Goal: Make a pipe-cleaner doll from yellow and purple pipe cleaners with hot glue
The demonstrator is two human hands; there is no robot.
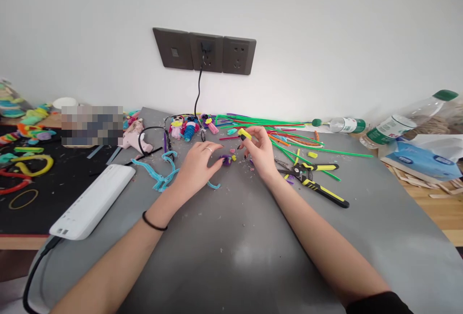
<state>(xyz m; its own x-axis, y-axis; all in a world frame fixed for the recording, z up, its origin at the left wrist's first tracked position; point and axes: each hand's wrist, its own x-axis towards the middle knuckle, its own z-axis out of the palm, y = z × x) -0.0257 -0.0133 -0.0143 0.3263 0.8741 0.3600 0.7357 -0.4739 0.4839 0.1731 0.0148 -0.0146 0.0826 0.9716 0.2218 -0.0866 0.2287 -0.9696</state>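
Observation:
My left hand hovers over the grey table with thumb and forefinger apart, holding nothing. Just beyond its fingertips lies a small purple fuzzy piece with a yellow bit at its side. Between the fingers of my right hand is a short yellow fuzzy piece, raised above the tabletop. Blue pipe cleaners lie beside and partly behind my left hand. Near my right forearm rest pliers with black and yellow handles, their jaws partly hidden by the arm.
Long green pipe cleaners and other coloured ones spread along the wall. Small fuzzy dolls stand at the back. A white power strip lies left. Plastic bottles and a blue tissue pack are at right.

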